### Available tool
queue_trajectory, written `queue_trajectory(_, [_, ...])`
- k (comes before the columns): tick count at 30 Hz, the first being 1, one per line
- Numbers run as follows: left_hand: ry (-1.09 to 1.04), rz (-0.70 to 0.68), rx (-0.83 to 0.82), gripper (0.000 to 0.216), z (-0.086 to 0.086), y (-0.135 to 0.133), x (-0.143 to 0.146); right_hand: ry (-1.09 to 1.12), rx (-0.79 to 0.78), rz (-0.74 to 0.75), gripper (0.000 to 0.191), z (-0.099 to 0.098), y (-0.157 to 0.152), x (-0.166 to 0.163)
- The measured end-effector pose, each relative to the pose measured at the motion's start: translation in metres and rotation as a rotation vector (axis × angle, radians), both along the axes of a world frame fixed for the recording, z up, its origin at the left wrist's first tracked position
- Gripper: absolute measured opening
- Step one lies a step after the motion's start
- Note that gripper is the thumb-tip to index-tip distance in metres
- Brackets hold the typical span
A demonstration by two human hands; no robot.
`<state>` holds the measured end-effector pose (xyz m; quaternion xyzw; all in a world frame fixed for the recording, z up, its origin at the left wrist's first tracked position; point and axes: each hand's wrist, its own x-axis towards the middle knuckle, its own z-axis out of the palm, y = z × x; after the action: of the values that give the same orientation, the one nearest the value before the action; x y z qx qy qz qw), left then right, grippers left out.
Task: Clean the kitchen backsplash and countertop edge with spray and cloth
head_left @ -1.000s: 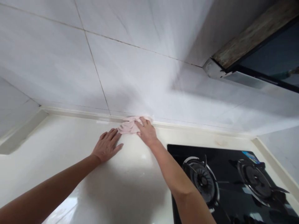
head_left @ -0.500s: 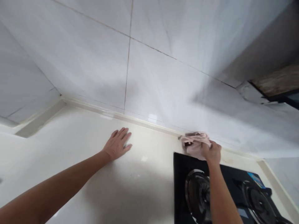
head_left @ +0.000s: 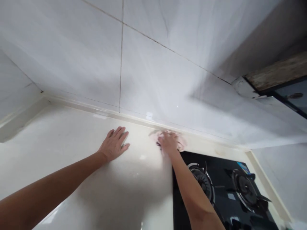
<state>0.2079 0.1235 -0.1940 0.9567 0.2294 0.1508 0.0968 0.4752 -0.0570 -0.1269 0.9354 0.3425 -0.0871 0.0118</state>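
Observation:
My left hand (head_left: 114, 144) lies flat with spread fingers on the pale countertop (head_left: 115, 195), holding nothing. Farther right, my right hand (head_left: 168, 142) presses down on a crumpled pink cloth (head_left: 181, 142), its fingers closed over it. The cloth rests on the counter against the low raised strip (head_left: 141, 120) along the wall, just beyond the stove's back left corner. Part of the cloth is under the hand, and both are slightly blurred.
A black two-burner gas stove (head_left: 217, 174) is set into the counter at the right, partly behind my right forearm. White tiled wall (head_left: 153, 67) rises behind the counter. A dark-edged fixture (head_left: 285, 92) juts out at the upper right.
My right hand has slid left along the back of the counter with the cloth, from behind the stove to its left corner. My left hand stays flat; the view has shifted slightly right.

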Motion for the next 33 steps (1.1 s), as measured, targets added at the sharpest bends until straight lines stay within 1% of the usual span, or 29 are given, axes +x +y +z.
queue_trajectory(2, [0.002,-0.001,0.016,0.057,-0.001,0.001,0.000,0.039,0.036,0.123,0.050,-0.001,0.037,-0.043])
queue_trajectory(5, [-0.016,0.005,0.031,0.059,-0.003,0.003,-0.001,0.071,0.171,0.305,0.050,-0.005,0.085,-0.101])
queue_trajectory(7, [-0.041,0.015,0.038,0.061,-0.003,0.004,-0.002,0.092,0.252,0.391,0.057,-0.007,0.103,-0.121])
queue_trajectory(8, [-0.049,0.018,0.041,0.062,-0.003,0.004,-0.003,0.107,0.271,0.412,0.063,-0.008,0.107,-0.123])
queue_trajectory(10, [-0.055,0.021,0.043,0.063,-0.003,0.005,-0.004,0.140,0.250,0.409,0.070,-0.006,0.102,-0.110])
queue_trajectory(12, [-0.050,0.021,0.035,0.063,-0.002,0.004,-0.004,0.152,0.192,0.351,0.067,-0.003,0.082,-0.079])
queue_trajectory(14, [-0.039,0.023,0.019,0.062,0.000,0.003,-0.003,0.130,0.153,0.229,0.056,0.000,0.051,-0.040])
queue_trajectory(17, [-0.014,0.030,-0.007,0.062,0.005,-0.001,-0.002,0.036,0.173,-0.031,0.046,0.000,0.004,0.012])
queue_trajectory(19, [0.000,0.035,-0.026,0.063,0.008,-0.003,-0.001,-0.012,0.181,-0.139,0.043,-0.002,-0.014,0.030])
queue_trajectory(21, [-0.004,0.033,-0.065,0.064,0.009,-0.005,-0.001,-0.049,0.199,-0.218,0.043,-0.006,-0.018,0.032])
queue_trajectory(23, [-0.034,0.022,-0.124,0.065,0.008,-0.005,0.000,-0.068,0.233,-0.276,0.046,-0.011,-0.008,0.017])
queue_trajectory(25, [-0.071,0.010,-0.171,0.066,0.006,-0.005,0.000,-0.048,0.280,-0.266,0.047,-0.016,0.008,-0.009])
queue_trajectory(28, [-0.121,0.009,-0.192,0.067,0.003,-0.003,0.000,0.052,0.382,-0.123,0.041,-0.024,0.031,-0.061])
queue_trajectory(30, [-0.171,0.015,-0.198,0.064,0.003,-0.001,-0.001,0.141,0.476,-0.033,0.038,-0.027,0.041,-0.095])
queue_trajectory(33, [-0.271,0.058,-0.210,0.055,0.005,-0.004,-0.005,0.287,0.642,0.016,0.033,-0.029,0.043,-0.132])
